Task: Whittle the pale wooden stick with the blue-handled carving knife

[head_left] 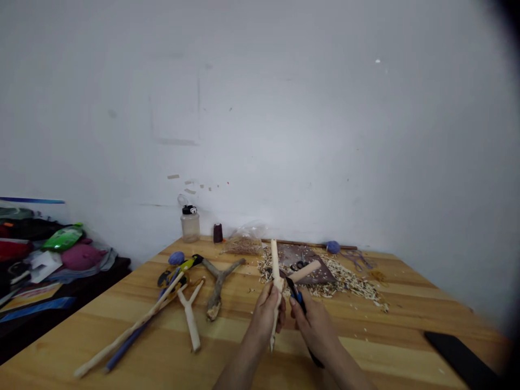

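My left hand (pixel 264 313) is closed around the lower part of a pale, peeled forked branch (pixel 275 261). One prong stands nearly upright and the other slants to the right. My right hand (pixel 319 325) is wrapped around a knife (pixel 299 299) with a black and blue handle. Its dark blade end lies against the branch near the fork; the exact cutting edge is too small to make out. Wood shavings (pixel 349 279) lie behind my hands, spread over and around a dark brown sheet (pixel 303 260).
To the left lie a peeled Y-shaped branch (pixel 190 319), a bark-covered forked branch (pixel 217 290) and long sticks (pixel 125 333). A bottle (pixel 190 225), a thread spool (pixel 218 233) and a plastic bag (pixel 245 242) stand near the wall. A black flat object (pixel 459 357) rests at right.
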`<state>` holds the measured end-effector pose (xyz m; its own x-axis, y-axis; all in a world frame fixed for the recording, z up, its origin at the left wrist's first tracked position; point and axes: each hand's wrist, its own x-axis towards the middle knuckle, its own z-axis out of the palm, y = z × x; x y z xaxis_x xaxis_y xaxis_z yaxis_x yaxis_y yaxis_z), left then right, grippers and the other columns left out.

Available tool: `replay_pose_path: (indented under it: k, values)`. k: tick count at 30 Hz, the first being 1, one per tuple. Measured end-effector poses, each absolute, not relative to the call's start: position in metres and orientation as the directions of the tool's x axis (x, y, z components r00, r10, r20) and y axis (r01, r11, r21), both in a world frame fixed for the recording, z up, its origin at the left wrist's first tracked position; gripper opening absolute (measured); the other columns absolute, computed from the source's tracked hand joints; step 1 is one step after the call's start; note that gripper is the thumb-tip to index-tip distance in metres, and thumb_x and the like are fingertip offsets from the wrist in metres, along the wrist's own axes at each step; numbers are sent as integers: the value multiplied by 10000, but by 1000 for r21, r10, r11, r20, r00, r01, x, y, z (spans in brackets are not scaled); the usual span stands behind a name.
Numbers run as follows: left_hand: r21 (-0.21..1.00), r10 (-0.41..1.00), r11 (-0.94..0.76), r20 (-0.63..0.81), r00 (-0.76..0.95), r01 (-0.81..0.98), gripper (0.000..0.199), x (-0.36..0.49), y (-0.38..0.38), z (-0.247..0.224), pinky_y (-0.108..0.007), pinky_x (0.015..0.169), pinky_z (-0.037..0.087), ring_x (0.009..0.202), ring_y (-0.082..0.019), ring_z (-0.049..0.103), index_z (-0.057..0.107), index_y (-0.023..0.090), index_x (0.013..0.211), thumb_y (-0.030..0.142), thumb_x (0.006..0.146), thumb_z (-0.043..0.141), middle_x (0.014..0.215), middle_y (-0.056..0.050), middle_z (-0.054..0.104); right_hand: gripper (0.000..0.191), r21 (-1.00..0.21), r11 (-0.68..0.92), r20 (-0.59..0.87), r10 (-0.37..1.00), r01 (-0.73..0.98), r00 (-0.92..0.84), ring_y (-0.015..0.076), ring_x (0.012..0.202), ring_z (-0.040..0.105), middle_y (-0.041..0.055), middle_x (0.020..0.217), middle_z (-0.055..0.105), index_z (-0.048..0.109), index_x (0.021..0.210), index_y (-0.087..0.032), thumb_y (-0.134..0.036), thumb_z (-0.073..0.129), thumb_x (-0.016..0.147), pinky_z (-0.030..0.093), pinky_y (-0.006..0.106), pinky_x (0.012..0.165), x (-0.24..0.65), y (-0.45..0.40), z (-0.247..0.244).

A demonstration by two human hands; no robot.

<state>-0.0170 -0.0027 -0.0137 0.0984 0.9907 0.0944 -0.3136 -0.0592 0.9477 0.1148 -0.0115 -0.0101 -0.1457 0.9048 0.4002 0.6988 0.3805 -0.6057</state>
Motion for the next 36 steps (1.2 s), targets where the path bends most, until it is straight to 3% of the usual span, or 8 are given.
replay_pose_path:
  k: [9,15,20,24,30,36]
  values:
    - [906,997,-17,48,63,-423,445,-14,-3,-14,-139,320,262,360,-49,412,468,199,891,585,686,550,517,72,461,304,-468,324,375,915,822,-147,171,617,615,35,703,665,496,1062,-206,-345,284,894,304,220,504,111,-15,-5]
    - [925,997,-5,31,64,-381,419,-14,1,-20,-142,313,255,335,-40,371,447,203,842,584,697,543,501,90,426,286,-389,377,390,894,840,-221,165,625,623,18,746,677,496,1102,-239,-313,318,890,292,220,502,115,-17,-3]
    - [932,989,-96,129,70,-349,424,-14,3,-21,-173,392,347,403,-68,455,460,181,831,569,692,561,523,63,480,273,-327,390,418,876,861,-239,149,635,617,16,816,677,516,1086,-257,-306,330,891,285,218,499,116,-14,-4]
    - [923,990,-79,117,80,-376,384,-13,1,-19,-194,437,382,450,-79,491,458,184,836,521,698,582,581,50,510,271,-262,353,427,877,898,-220,132,667,604,22,873,656,524,1085,-276,-263,346,880,293,209,510,116,-14,-1]
    - [925,993,-74,103,59,-372,335,-12,-1,-17,-165,385,300,425,-57,411,465,182,771,452,666,632,534,69,454,327,-116,346,462,849,931,-258,148,711,580,37,839,611,502,1124,-274,-166,369,846,302,218,546,115,-16,1]
    - [893,998,33,-8,57,-449,320,-13,3,-24,-178,389,281,428,-78,464,510,160,759,450,650,590,545,32,521,299,-119,340,459,852,933,-252,140,679,565,36,805,595,502,1101,-271,-170,383,846,289,220,536,113,-17,0]
